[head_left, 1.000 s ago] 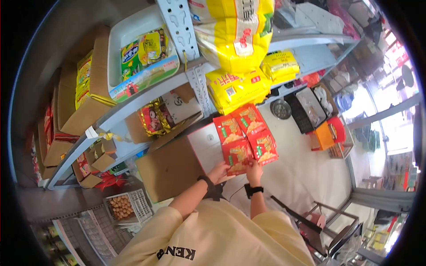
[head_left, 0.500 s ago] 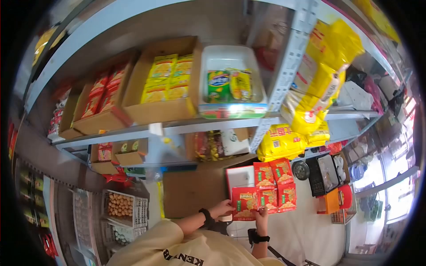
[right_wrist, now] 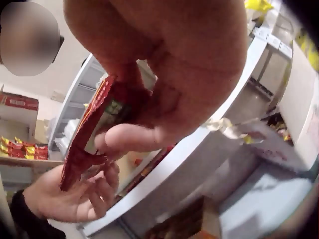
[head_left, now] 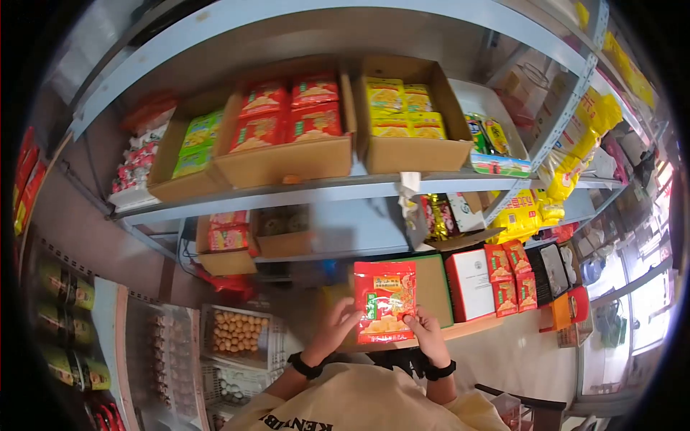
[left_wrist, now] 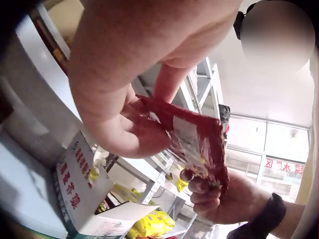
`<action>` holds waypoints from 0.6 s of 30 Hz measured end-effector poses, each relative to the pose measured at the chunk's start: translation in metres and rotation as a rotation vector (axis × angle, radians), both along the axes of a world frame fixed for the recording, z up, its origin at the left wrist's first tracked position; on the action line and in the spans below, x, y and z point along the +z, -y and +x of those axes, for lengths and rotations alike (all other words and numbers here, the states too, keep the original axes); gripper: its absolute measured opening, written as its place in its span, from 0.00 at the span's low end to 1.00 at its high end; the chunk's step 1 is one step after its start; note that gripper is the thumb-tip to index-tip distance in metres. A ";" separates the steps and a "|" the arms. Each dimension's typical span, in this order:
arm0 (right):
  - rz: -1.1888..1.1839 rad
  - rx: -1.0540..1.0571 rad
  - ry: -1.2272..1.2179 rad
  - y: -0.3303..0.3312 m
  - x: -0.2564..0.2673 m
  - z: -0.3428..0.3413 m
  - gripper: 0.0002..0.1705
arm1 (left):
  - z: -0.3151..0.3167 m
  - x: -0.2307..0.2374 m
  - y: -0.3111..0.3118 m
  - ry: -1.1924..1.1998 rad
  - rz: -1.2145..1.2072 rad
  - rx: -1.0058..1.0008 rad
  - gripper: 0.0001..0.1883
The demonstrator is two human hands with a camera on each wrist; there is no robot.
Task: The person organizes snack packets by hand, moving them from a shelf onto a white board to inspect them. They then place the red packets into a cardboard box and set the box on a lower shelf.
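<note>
One red food packet point(head_left: 386, 294) with a picture of golden pieces on its front hangs upright before the person's chest in the head view. My right hand point(head_left: 431, 341) pinches its lower right side, thumb on the front. At the left edge, my left hand point(head_left: 332, 334) touches the packet with loosely extended fingers; in the right wrist view that left hand point(right_wrist: 75, 196) lies beside the packet, palm up. Several similar red packets point(head_left: 506, 292) lie in two columns at the right, beside a white box point(head_left: 471, 284).
Cardboard boxes of red packets point(head_left: 314, 122), yellow packets point(head_left: 388, 128) and green packets point(head_left: 192, 159) line the upper shelf point(head_left: 287, 200). Below stands a brown carton point(head_left: 433, 284). A crate of eggs point(head_left: 239, 334) sits at lower left, yellow sacks point(head_left: 517, 215) at right.
The view has swung left along the shelf. Held before the chest is one red packet, apart from the others, which stay at the right. The left hand's fingers have loosened from pinching its edge.
</note>
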State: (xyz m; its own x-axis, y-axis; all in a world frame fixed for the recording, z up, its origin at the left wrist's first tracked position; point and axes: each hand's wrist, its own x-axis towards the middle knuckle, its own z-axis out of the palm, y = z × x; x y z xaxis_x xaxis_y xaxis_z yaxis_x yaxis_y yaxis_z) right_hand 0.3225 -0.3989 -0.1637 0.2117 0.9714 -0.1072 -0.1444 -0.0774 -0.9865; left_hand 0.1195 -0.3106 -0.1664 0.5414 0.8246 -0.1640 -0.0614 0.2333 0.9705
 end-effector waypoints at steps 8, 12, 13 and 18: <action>0.041 0.209 -0.155 -0.018 0.036 -0.077 0.18 | -0.076 0.038 0.013 0.146 -0.059 0.022 0.28; 0.046 0.215 -0.084 -0.018 0.044 -0.080 0.20 | -0.082 0.050 0.019 0.115 0.018 0.047 0.30; 0.062 0.229 -0.113 -0.020 0.045 -0.079 0.20 | -0.082 0.052 0.019 0.123 0.006 0.029 0.31; 0.089 0.243 -0.109 -0.023 0.054 -0.079 0.22 | -0.087 0.049 0.014 0.160 -0.096 -0.025 0.34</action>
